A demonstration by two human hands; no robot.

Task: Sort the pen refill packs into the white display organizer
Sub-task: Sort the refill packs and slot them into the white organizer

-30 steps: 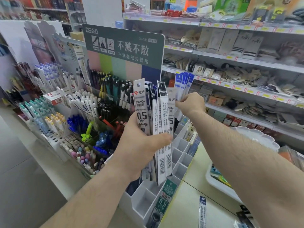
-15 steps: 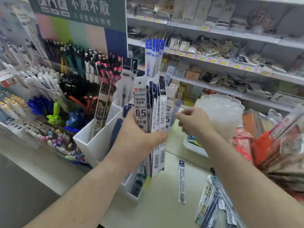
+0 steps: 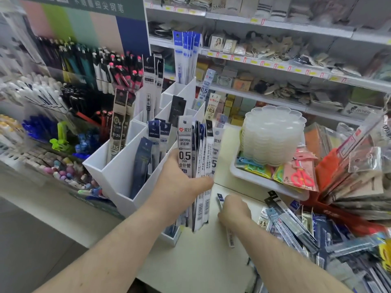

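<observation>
Pen display rack (image 3: 69, 85) far left, blurred, many upright pens. White display organizer (image 3: 124, 172) stands on the table (image 3: 196, 261) just right of it, stepped compartments; front cells hold dark-blue refill packs (image 3: 156, 132), a left cell holds a tall beige/black pack (image 3: 119, 115), rear cells hold black packs and a blue bunch (image 3: 186, 51) sticking up highest. Left hand (image 3: 179, 182) raised in front of the organizer, forearm coming in from lower left, fingers wrapped round a fanned bundle of refill packs (image 3: 197, 163) held upright, thumb (image 3: 203, 183) pressed across the front. Front pack white, red heart logo, "GR7906", "0.5 mm"; barcodes at the bottom ends, which hang just above the table. Right hand (image 3: 233, 210) lower, down on the table, palm down, fingers curled onto a single refill pack (image 3: 221, 200) lying flat; whether it is gripped or only touched, cannot tell, hand covers the middle. Right of it a loose heap of refill packs (image 3: 296, 227) on the table, blue, black and clear. Behind, white tray (image 3: 268, 185) with a stack of clear scalloped plates (image 3: 273, 136) and packaged pink scissors (image 3: 300, 176). Store shelves (image 3: 275, 66) across the back.
</observation>
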